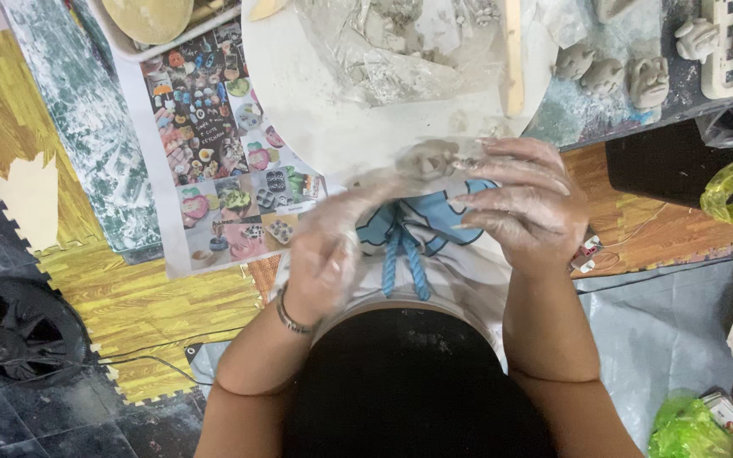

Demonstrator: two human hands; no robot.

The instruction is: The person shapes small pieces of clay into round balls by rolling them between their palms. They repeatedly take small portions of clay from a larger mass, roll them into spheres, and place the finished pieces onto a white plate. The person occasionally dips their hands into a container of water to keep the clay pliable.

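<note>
- the left hand is blurred, clay-smeared, fingers loosely curled; whether it grips anything cannot be told.
- the right hand is grey with clay, its fingers spread and pointing left, apart rather than clamped.
- a small lump of grey clay sits between the 2 hands, just beside the right fingertips, at the near rim of the round white board; blur hides whether either hand touches it.
- on the board lies crumpled clear plastic with clay bits, and a wooden stick lies along its right side.
- 3 small clay figures stand on the table right of the board.
- a colourful printed sheet lies left of the board.
- a bracelet circles the left wrist.
</note>
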